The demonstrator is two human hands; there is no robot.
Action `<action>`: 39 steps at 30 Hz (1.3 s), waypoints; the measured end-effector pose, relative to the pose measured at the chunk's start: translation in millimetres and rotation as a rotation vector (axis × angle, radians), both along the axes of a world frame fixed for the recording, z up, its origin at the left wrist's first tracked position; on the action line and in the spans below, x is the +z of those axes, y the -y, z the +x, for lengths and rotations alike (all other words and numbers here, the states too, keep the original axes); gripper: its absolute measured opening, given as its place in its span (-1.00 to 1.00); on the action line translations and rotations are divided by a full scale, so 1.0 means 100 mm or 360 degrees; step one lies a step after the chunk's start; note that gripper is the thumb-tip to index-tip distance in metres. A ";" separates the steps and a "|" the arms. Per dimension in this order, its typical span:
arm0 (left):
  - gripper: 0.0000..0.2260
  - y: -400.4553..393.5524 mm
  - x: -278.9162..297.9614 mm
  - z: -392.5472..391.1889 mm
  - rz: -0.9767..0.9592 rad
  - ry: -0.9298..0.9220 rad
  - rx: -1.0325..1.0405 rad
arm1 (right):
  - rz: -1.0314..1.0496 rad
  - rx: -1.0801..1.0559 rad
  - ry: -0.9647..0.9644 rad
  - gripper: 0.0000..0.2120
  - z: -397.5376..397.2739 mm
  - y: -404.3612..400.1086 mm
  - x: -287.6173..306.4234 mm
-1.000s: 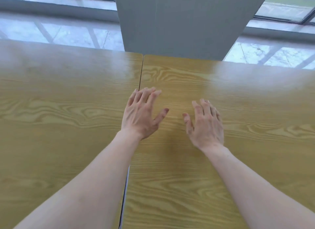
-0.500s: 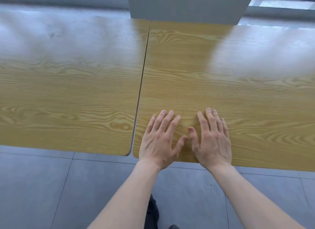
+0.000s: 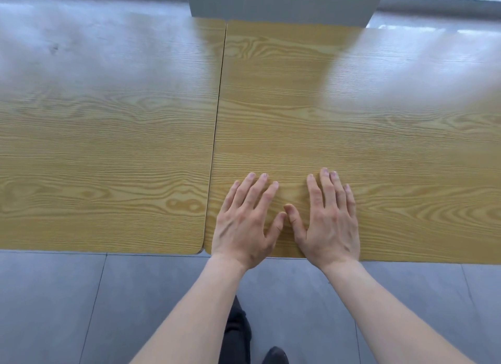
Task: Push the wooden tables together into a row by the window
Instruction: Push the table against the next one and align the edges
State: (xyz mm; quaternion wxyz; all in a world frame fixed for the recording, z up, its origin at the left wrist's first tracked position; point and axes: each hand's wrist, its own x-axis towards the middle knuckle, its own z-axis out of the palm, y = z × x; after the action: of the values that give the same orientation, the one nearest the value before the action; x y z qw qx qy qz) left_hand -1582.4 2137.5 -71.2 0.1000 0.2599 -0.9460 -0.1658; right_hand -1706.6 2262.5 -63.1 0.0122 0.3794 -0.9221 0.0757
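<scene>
Two light wooden tables stand side by side with only a thin dark seam between them. The left table (image 3: 103,157) fills the left half of the view, the right table (image 3: 379,147) the right half. My left hand (image 3: 245,222) lies flat, fingers spread, on the right table's near edge close to the seam. My right hand (image 3: 329,220) lies flat beside it on the same table, thumbs almost touching. Neither hand holds anything.
A grey pillar (image 3: 284,3) rises right behind the tables' far edge at the seam, with a window sill (image 3: 439,8) on its right. Grey floor tiles (image 3: 54,309) lie below the near edge. My dark trouser leg and shoe (image 3: 241,334) show between my forearms.
The view has pulled back and tilted down, so the tables' near edge and the floor show. My hands have slid from mid-table to the near edge and moved closer together.
</scene>
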 end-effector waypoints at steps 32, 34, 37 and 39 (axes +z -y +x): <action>-0.41 0.36 1.19 0.16 0.0295 0.0633 -0.0048 | 0.0528 0.0045 0.0800 -0.32 -0.04 0.03 1.35; -0.40 0.28 1.39 0.19 0.0270 0.0644 -0.0011 | 0.0513 0.0054 0.0795 -0.32 0.00 -0.06 1.56; -0.40 0.15 1.70 0.28 0.0237 0.0660 0.0016 | 0.0504 0.0086 0.0791 -0.31 0.07 -0.18 1.83; -0.40 0.05 1.93 0.39 0.0205 0.0662 0.0042 | 0.0506 0.0119 0.0785 -0.30 0.15 -0.27 2.00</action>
State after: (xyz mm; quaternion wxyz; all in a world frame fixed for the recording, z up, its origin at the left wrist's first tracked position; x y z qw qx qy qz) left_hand -1543.6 2132.4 121.5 -0.1120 0.3066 -0.9303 -0.1673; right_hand -1692.0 2289.7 136.9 -0.2745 0.3805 -0.8829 0.0207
